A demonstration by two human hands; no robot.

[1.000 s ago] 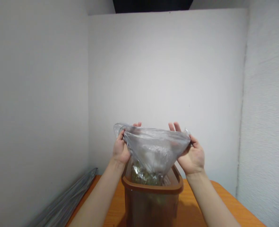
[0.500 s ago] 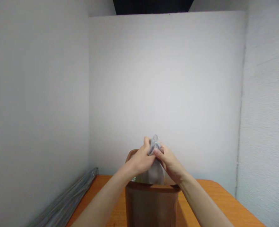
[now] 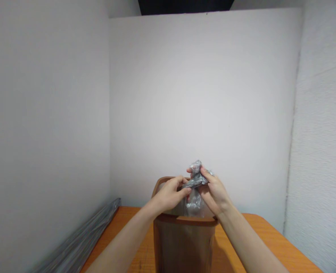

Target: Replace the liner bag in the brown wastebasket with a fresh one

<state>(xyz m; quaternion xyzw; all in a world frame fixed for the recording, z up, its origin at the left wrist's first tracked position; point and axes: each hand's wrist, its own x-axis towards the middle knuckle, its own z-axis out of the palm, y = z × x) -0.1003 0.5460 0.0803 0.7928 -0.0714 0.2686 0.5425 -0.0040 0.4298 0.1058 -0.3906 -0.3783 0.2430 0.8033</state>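
A brown plastic bin (image 3: pixel 183 242) stands upright on the table in front of me. Above its opening, a thin, shiny grey plastic bag (image 3: pixel 197 181) is bunched up, and its translucent lower part hangs down inside the bin. My left hand (image 3: pixel 172 194) pinches the gathered plastic from the left, fingertips closed on it. On the other side, my right hand (image 3: pixel 213 191) grips the crumpled upper part between thumb and fingers. Both wrists are over the bin's rim. The bottom of the bag is hidden by the bin's front wall.
An orange-brown wooden table (image 3: pixel 239 246) bears the bin. Along the left, a long bundle of folded grey plastic (image 3: pixel 91 235) lies between table and wall. White walls (image 3: pixel 202 94) enclose the table at the back and both sides.
My right hand has shifted slightly right and turned, with more crumpled plastic showing between the hands. My left hand has lowered a little. The camera view has shifted slightly.
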